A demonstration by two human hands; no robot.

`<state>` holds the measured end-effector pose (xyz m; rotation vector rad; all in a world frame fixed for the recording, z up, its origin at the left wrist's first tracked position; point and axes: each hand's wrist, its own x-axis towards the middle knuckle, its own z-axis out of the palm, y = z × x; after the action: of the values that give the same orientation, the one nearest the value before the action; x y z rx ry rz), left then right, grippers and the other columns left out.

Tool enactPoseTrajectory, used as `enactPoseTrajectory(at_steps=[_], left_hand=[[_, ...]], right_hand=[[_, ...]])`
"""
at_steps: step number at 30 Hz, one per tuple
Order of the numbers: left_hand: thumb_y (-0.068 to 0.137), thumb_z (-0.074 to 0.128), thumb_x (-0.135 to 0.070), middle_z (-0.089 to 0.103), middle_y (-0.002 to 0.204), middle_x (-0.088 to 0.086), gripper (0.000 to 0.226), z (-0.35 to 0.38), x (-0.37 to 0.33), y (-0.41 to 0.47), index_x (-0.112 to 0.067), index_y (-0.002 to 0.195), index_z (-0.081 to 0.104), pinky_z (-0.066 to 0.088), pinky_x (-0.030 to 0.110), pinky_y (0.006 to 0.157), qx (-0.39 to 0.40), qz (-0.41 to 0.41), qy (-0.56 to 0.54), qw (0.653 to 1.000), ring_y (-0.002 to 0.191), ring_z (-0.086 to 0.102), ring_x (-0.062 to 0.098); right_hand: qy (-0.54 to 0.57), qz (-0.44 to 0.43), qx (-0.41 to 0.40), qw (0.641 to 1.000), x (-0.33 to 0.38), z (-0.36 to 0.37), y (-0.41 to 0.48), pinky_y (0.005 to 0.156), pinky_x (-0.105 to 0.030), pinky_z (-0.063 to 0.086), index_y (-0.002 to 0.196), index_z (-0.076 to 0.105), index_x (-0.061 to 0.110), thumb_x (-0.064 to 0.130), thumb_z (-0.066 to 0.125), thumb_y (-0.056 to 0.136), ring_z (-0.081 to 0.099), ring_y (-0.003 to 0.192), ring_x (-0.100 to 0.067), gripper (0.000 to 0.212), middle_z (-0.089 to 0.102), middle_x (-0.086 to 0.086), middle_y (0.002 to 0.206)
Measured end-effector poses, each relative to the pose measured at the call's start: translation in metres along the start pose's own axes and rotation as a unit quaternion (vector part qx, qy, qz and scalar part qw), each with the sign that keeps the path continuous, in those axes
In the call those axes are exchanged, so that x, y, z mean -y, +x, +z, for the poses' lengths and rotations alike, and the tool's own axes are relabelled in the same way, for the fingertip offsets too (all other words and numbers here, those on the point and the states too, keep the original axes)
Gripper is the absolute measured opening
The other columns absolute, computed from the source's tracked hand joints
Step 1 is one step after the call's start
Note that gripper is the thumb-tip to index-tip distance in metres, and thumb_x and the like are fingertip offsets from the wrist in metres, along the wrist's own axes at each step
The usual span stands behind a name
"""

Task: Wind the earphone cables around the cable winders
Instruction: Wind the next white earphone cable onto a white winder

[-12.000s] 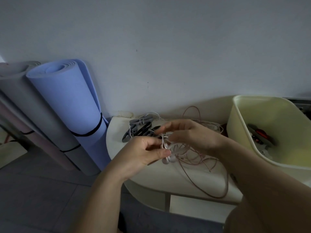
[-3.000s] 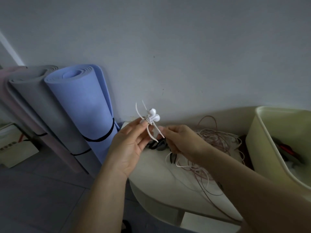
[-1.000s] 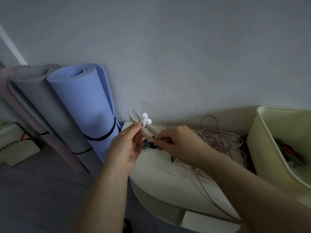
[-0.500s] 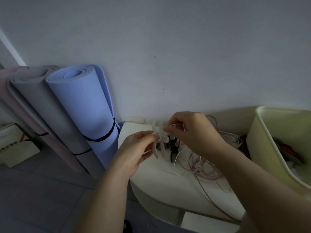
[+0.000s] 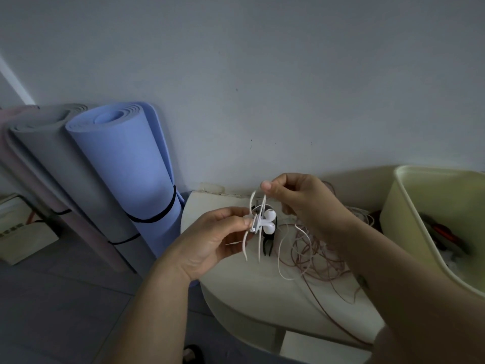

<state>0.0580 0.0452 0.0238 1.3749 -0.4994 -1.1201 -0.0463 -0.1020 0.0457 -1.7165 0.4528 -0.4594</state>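
Against wall (image 5: 262,74), cream table (image 5: 246,295) (cables (image 5: 319,254)), rolled mats (image 5: 123,166)

A cream tabletop (image 5: 252,292) with a rounded front edge stands against the wall. On it lies a loose tangle of pinkish-brown cable (image 5: 322,258) – one strand trails off toward the front edge – and a loop of white cable (image 5: 282,258) rests just left of the tangle. Dark cable winders (image 5: 267,245) lie near the back, partly hidden. A pale yellow tub (image 5: 401,232) sits at the right end.
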Motion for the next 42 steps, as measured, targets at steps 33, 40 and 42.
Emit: enactPoseTrajectory(at_steps=[33,40,42], left_hand=[[0.078,0.061,-0.019,0.072,0.093,0.006,0.025,0.008,-0.001,0.002,-0.009,0.098,0.07,0.056,0.024,0.076,-0.071,0.08,-0.316,0.943,0.085,0.067,0.013],[0.092,0.059,-0.014,0.072,0.075,-0.001,0.009,-0.002,0.003,0.01,-0.011,0.091,0.068,0.058,0.018,0.066,-0.217,0.096,-0.334,0.912,0.073,0.067,0.008],[0.093,0.058,-0.013,0.072,0.072,-0.002,0.009,-0.005,0.004,0.011,-0.011,0.092,0.067,0.057,0.019,0.062,-0.236,0.101,-0.303,0.918,0.067,0.067,0.006]], right_hand=[[0.109,0.067,0.077,0.989,-0.03,0.036,0.013,0.043,-0.017,0.027,0.062,0.056,0.015,0.029,0.053,0.095,0.027,0.04,-0.005,0.037,0.036,0.008,0.046],[-0.186,-0.043,0.096,0.977,-0.019,0.034,0.004,0.054,-0.018,0.038,0.096,0.071,0.016,0.024,0.054,0.096,0.048,0.055,-0.004,0.018,0.06,0.004,0.068],[-0.23,-0.06,0.098,0.966,-0.018,0.033,0.002,0.062,-0.02,0.045,0.099,0.071,0.018,0.025,0.056,0.094,0.057,0.065,-0.006,0.017,0.067,0.003,0.079]])
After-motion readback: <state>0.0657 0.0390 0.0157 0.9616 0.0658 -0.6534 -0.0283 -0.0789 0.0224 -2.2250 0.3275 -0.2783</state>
